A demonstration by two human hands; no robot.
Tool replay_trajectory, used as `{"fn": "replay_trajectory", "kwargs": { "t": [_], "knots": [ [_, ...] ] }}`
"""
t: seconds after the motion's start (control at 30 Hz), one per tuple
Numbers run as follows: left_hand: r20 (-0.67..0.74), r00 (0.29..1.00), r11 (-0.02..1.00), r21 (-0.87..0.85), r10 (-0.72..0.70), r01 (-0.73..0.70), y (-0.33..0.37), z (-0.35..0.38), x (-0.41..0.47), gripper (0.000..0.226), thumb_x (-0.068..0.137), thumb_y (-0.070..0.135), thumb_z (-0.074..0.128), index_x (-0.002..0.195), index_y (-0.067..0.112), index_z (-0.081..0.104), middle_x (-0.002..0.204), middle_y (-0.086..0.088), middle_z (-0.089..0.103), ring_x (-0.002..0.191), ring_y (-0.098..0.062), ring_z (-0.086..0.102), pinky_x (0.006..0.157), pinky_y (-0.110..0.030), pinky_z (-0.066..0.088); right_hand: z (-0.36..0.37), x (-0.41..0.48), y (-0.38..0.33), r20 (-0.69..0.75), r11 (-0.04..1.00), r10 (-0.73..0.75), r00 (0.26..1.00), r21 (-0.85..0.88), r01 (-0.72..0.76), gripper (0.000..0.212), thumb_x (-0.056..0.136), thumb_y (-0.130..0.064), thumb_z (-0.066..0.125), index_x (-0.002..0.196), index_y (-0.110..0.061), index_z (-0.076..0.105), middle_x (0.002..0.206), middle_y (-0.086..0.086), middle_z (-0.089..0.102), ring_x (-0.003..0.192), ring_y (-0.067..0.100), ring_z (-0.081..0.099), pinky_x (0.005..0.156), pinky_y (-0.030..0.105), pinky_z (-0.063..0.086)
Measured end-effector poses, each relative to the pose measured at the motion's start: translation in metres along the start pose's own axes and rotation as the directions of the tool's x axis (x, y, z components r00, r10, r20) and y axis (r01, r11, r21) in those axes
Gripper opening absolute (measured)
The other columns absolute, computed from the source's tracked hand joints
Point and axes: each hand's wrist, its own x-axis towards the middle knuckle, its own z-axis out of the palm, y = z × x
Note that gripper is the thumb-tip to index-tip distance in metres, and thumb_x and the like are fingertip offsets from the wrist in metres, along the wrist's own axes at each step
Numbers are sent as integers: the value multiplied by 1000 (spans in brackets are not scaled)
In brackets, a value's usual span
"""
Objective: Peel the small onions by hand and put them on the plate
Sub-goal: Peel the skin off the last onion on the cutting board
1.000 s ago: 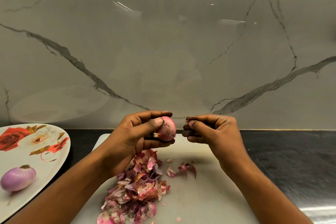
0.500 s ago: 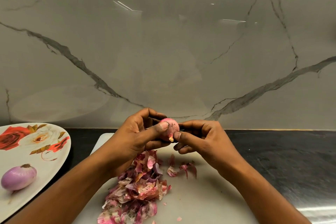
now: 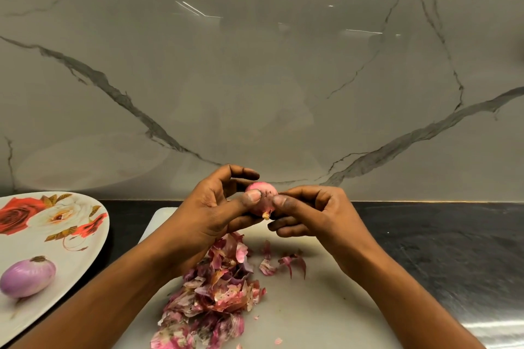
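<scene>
A small pink onion (image 3: 263, 196) is held in the air above the far end of the white cutting board (image 3: 312, 306). My left hand (image 3: 215, 212) grips it from the left, thumb across its front and fingers curled behind it. From the right, my right hand (image 3: 309, 212) pinches the onion's skin near its root stub with thumb and fingertips. One peeled purple onion (image 3: 27, 278) lies on the floral plate (image 3: 56, 235) at the left edge.
A heap of pink and purple onion peels (image 3: 215, 292) covers the board under my left wrist, with a few loose scraps (image 3: 283, 262) to its right. The board lies on a dark counter (image 3: 439, 249) against a marble-pattern wall (image 3: 255, 79).
My right hand, apart from the onion a second ago, has come left and now pinches it. The left hand turned the onion so its root stub points down.
</scene>
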Motion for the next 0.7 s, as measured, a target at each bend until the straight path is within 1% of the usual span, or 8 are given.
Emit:
{"fn": "replay_trajectory", "kwargs": {
  "t": [0.03,0.1,0.17,0.3,0.43,0.6,0.7],
  "knots": [
    [-5,1000,1000,7,12,-12,0,1,0,47,84,23,73,130,17,62,131,-7,69,116,-28,73,97,-41,62,0,0,0,3,1000,25,1000,-12,-25,29,88,-29,78,106,-6,78,93,15,81,87,32,80,76,33,67],
    [-10,1000,1000,1,27,-27,0,1,0,48,84,22,72,131,18,63,132,-6,68,117,-26,73,98,-39,61,0,0,0,17,997,70,997,-37,-70,34,84,-33,79,101,-3,77,92,15,81,85,31,81,77,35,67],
    [6,1000,1000,-5,29,-29,1,0,0,46,86,21,71,132,19,65,133,-6,68,119,-25,72,98,-36,61,0,0,1,59,995,91,994,-32,-89,32,87,-32,77,103,-3,78,95,14,81,87,31,81,77,34,67],
    [25,1000,999,-27,18,-17,0,-1,0,42,91,19,66,132,21,69,130,-4,71,120,-26,71,97,-32,61,0,-2,-2,108,993,95,990,55,-101,26,92,-24,73,106,-3,78,100,17,80,92,35,80,78,33,65],
    [39,999,999,-47,16,-15,-1,-1,0,40,93,19,64,132,22,70,130,-5,71,122,-27,70,99,-34,60,-1,-2,-3,108,991,100,989,81,-109,20,94,-18,72,105,-1,78,99,21,80,92,38,79,75,33,65],
    [50,999,999,-30,19,-18,-1,0,-1,44,90,19,66,134,22,67,133,-5,68,122,-26,70,103,-36,58,0,-1,-4,106,991,99,989,82,-108,19,95,-17,72,104,-1,77,99,21,80,92,38,79,78,36,66],
    [81,996,999,37,29,-32,-1,-2,-2,47,87,21,74,133,28,68,135,-4,67,125,-26,69,108,-44,55,0,-1,-3,98,994,75,992,76,-83,18,95,-13,73,105,2,76,98,21,79,91,37,79,76,34,65]
  ]
}}
